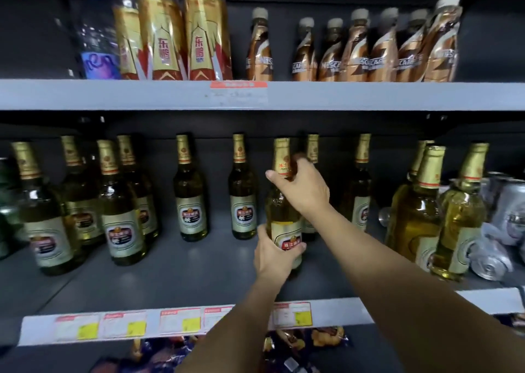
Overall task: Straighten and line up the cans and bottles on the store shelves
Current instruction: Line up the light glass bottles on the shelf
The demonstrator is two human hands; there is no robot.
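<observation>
I see one beer bottle [284, 213] upright on the middle shelf [181, 262], between other bottles, my left hand [274, 255] with fingers curled around its label, my right hand [305, 186] with fingers pinching its gold neck, silver cans [502, 222] far right.

Two bare forearms in view, entering from lower frame. No sleeves visible up to frame edge. Left hand [274, 255]: bare, no glove, ring or watch seen. Right hand [305, 186]: bare, no glove; wrist unadorned, no band. Fingernails short, unpainted where visible. Right forearm appears broader, nearer lens; wide-angle distortion.
</observation>
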